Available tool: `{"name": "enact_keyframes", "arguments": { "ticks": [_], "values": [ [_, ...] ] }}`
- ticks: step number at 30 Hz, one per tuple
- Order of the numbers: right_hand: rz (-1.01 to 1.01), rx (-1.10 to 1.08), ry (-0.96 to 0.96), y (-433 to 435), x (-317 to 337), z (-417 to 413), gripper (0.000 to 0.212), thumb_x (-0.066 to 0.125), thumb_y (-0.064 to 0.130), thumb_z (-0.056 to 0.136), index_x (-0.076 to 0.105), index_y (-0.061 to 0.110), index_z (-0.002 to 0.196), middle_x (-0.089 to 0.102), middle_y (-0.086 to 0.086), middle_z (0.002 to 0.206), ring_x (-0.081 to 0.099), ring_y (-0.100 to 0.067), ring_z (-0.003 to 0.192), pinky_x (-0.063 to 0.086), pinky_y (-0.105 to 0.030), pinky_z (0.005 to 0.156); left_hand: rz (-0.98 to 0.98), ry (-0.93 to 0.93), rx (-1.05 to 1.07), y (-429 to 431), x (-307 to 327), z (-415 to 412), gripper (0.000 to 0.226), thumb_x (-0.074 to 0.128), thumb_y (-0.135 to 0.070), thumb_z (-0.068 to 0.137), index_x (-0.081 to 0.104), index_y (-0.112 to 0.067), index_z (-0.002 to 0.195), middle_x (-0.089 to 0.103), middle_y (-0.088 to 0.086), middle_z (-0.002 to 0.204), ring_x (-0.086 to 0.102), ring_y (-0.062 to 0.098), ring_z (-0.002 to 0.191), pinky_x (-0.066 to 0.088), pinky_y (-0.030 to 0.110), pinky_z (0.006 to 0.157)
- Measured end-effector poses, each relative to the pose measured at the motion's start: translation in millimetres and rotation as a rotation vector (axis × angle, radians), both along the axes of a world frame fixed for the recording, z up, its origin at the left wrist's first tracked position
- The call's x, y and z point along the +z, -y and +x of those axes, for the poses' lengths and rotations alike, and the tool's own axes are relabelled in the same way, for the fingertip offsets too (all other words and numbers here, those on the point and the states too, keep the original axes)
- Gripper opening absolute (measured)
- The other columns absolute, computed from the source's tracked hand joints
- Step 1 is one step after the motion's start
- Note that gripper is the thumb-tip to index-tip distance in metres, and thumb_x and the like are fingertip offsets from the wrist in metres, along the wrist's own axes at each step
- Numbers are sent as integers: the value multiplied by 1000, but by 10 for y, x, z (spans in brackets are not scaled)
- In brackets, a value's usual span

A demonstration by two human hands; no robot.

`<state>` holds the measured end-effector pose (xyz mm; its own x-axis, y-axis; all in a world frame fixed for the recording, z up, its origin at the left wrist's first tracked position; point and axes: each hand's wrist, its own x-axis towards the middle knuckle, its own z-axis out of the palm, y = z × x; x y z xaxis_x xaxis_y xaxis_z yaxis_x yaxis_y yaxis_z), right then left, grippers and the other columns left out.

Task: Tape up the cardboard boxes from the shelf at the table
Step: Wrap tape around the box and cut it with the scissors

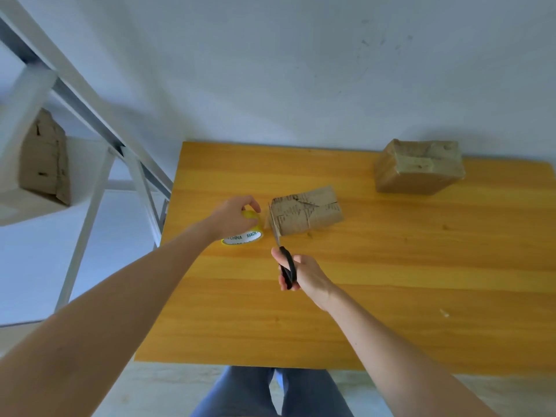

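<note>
The left hand (233,216) is gripping a yellow tape roll (245,236) from above, its fingers curled over it, on the wooden table (331,311). Just beside the roll, a small cardboard box (307,213) is lying on its side near the table's left part. The right hand (304,272) is holding black-handled scissors (285,264) – fingers closed round the handles – and the blades are pointing at the box's left end. A second, taped box (418,168) is standing at the far right corner. Another cardboard box (45,159) is sitting on the white shelf (18,212).
</note>
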<state>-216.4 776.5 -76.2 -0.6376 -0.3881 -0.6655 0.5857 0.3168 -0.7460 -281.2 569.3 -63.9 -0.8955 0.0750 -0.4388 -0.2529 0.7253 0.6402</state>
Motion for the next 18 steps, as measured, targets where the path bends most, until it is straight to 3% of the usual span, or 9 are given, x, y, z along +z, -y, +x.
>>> {"name": "enact_keyframes", "arguments": {
  "ticks": [5, 10, 13, 18],
  "values": [
    [-21, -39, 6, 93, -11, -15, 53, 59, 56, 89, 54, 6, 74, 58, -18, 70, 53, -16, 57, 38, -20, 55, -52, -16, 3, -14, -40, -1, 17, 60, -18, 85, 59, -24, 101, 63, 15, 86, 45, 21, 61, 36, 30, 58],
    [-7, -107, -5, 158, -12, -15, 46, 61, 48, 92, 48, 9, 72, 54, -16, 64, 52, -11, 50, 41, -22, 62, -119, -29, 7, -41, -54, -13, 20, 57, -18, 84, 60, -23, 104, 65, 12, 90, 46, 19, 56, 38, 29, 55],
    [50, -135, -70, 165, -34, 6, 45, 65, 43, 91, 44, 12, 65, 52, -8, 56, 48, -11, 45, 44, -15, 53, -153, -28, -2, -49, -71, -13, 22, 57, -18, 84, 60, -22, 105, 66, 9, 93, 46, 16, 55, 36, 28, 53],
    [102, -116, -127, 162, -40, -14, 46, 68, 41, 90, 48, 10, 62, 53, -6, 51, 50, -12, 47, 45, -12, 57, -195, -32, 4, -65, -81, -10, 25, 55, -17, 82, 60, -22, 107, 66, 7, 82, 48, 17, 59, 32, 30, 59]
  ]
}}
